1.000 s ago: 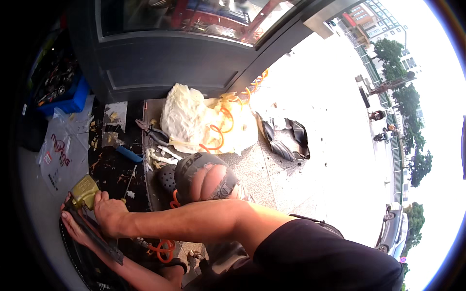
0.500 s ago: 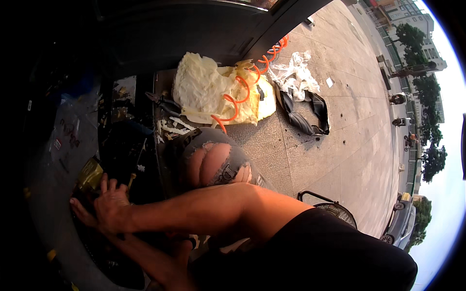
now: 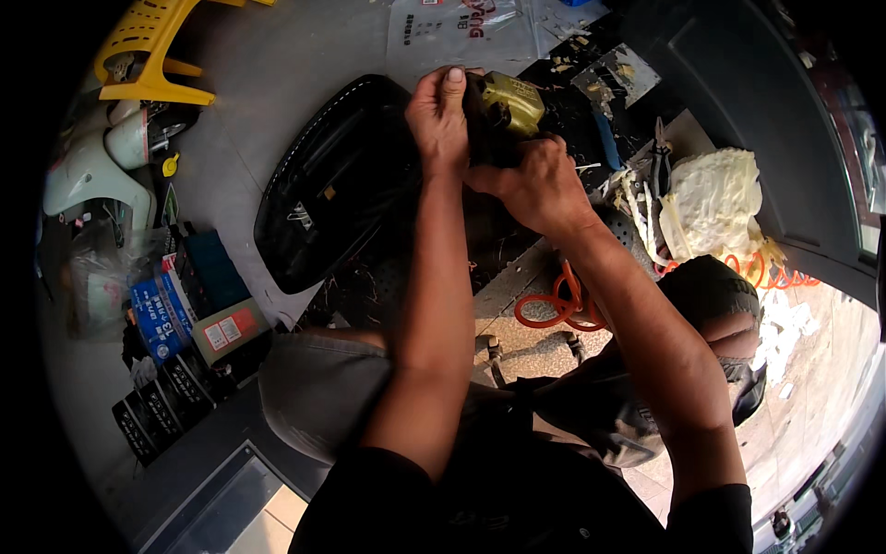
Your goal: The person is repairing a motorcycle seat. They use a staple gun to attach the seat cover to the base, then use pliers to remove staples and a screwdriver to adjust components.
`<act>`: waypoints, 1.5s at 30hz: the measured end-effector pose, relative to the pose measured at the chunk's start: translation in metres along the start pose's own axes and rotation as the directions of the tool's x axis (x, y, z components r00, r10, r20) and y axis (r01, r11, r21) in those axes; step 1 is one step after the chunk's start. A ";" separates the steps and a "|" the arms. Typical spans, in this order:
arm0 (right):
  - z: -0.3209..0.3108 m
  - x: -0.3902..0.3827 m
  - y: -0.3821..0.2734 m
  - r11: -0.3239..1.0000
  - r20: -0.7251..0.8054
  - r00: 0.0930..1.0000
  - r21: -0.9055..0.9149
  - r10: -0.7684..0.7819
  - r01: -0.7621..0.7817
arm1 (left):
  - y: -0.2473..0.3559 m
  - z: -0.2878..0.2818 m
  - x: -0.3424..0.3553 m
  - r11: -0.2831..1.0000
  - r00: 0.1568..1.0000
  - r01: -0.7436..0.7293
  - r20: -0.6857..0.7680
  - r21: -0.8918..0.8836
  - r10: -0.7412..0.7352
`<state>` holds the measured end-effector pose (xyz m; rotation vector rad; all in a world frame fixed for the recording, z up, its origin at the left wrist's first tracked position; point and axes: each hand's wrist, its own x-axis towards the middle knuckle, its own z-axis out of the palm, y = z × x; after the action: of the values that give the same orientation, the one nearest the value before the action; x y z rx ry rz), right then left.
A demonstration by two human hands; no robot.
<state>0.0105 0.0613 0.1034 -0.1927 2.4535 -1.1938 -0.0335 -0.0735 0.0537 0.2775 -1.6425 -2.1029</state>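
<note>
A black seat-shaped piece with pale stitching along its rim (image 3: pixel 337 175) lies on the dark work surface, left of my forearms. My left hand (image 3: pixel 439 125) is closed at its far end, thumb raised and fingers folded; dark material beside it hides what they hold. Close by on the right, my right hand (image 3: pixel 544 189) has curled fingers, its thumb pointing toward the left hand. Whatever lies inside that grip is hidden. A gold-coloured metal tool (image 3: pixel 512 103) sits just beyond both hands, touching or very near the right fingers.
Pliers (image 3: pixel 661 162) and yellowed foam (image 3: pixel 711 203) lie at the right, by a coiled orange hose (image 3: pixel 568 309). A yellow plastic stool (image 3: pixel 148 51) stands far left. Boxes (image 3: pixel 226 331) crowd the left side. A clear plastic bag (image 3: pixel 461 37) lies at the back.
The view has swung left, bringing the stool, boxes and black seat-shaped piece into sight. My hands, low at the left with right fingers spread before, now appear at upper centre with right fingers curled.
</note>
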 end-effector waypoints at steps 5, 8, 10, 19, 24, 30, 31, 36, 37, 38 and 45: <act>-0.021 -0.009 -0.029 1.000 0.145 0.989 0.023 0.012 -0.015 | -0.003 -0.005 0.003 0.999 0.997 -0.017 -0.082 -0.049 0.013; -0.020 -0.014 -0.032 0.931 -0.055 0.993 0.345 -0.105 0.118 | 0.003 -0.012 0.003 0.954 0.991 0.015 -0.119 -0.300 -0.053; -0.046 -0.006 -0.025 0.835 0.133 0.987 0.529 0.094 -0.151 | 0.014 -0.013 -0.001 0.858 0.981 0.103 -0.090 -0.503 -0.170; -0.110 0.040 0.014 0.503 0.102 0.975 0.864 -0.196 0.011 | 0.066 0.003 0.084 0.844 0.853 -0.385 0.494 0.374 0.171; -0.116 0.025 -0.021 0.825 -0.012 0.984 0.544 -0.178 0.156 | 0.098 -0.162 0.069 0.355 0.860 -0.306 0.416 0.884 -0.295; -0.055 0.028 -0.009 0.933 0.099 0.994 0.354 0.038 -0.071 | -0.011 -0.193 -0.005 0.327 0.935 -0.127 0.223 0.937 -0.275; -0.050 0.028 -0.012 0.943 0.115 0.991 0.316 0.065 -0.099 | -0.016 -0.190 -0.005 0.316 0.926 -0.114 0.216 0.942 -0.310; -0.031 0.033 -0.016 0.952 0.161 0.977 0.249 0.141 -0.178 | -0.029 -0.202 0.007 0.703 0.898 0.328 0.022 0.631 -0.439; -0.028 0.034 -0.012 0.956 0.144 0.978 0.232 0.150 -0.181 | -0.023 -0.204 0.015 0.724 0.803 0.570 -0.076 0.388 -0.591; -0.027 0.034 -0.013 0.952 0.148 0.976 0.237 0.163 -0.195 | -0.016 -0.209 0.022 0.732 0.776 0.630 -0.174 0.259 -0.607; -0.010 0.043 -0.027 0.947 0.302 0.913 0.079 0.275 -0.312 | -0.004 -0.274 0.036 0.419 0.990 -0.062 0.003 0.906 0.140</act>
<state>-0.0343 0.0386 0.1173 0.0395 2.0596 -1.0967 0.0506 -0.3259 -0.0191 0.5536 -2.5320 -0.8528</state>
